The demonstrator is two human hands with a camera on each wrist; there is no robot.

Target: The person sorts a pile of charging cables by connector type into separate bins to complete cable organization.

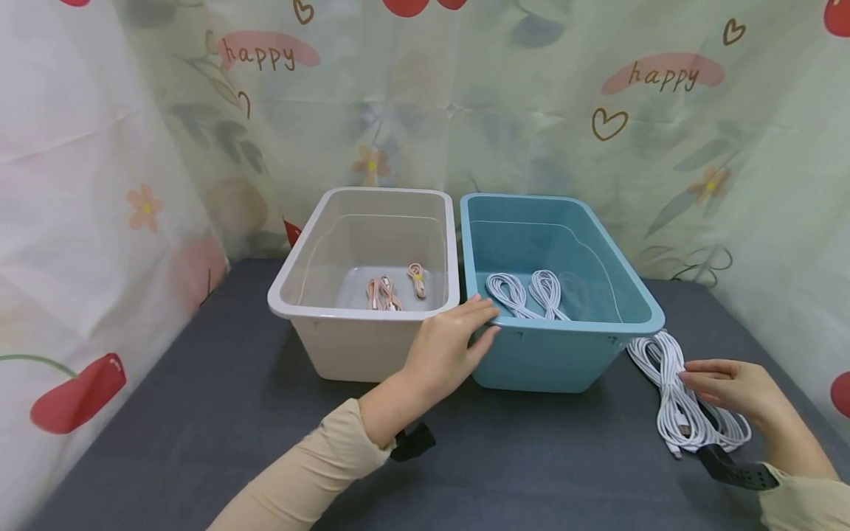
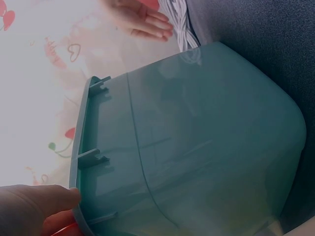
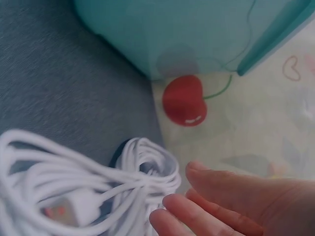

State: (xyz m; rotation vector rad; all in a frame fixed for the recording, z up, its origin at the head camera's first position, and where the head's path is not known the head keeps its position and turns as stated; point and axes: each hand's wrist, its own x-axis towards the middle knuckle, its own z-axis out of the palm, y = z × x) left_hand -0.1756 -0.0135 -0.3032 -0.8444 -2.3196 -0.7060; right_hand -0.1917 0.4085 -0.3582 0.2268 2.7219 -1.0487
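My left hand (image 1: pixel 451 341) rests with straight fingers on the near rim of the blue bin (image 1: pixel 564 354), at its corner beside the white bin (image 1: pixel 358 346). My right hand (image 1: pixel 733 387) lies open, fingers relaxed, touching a loose bundle of white cable (image 1: pixel 671 391) on the grey desk (image 1: pixel 199 413) just right of the blue bin. Two coiled white cables (image 1: pixel 527 293) lie inside the blue bin; pink cables (image 1: pixel 392 289) lie inside the white one.
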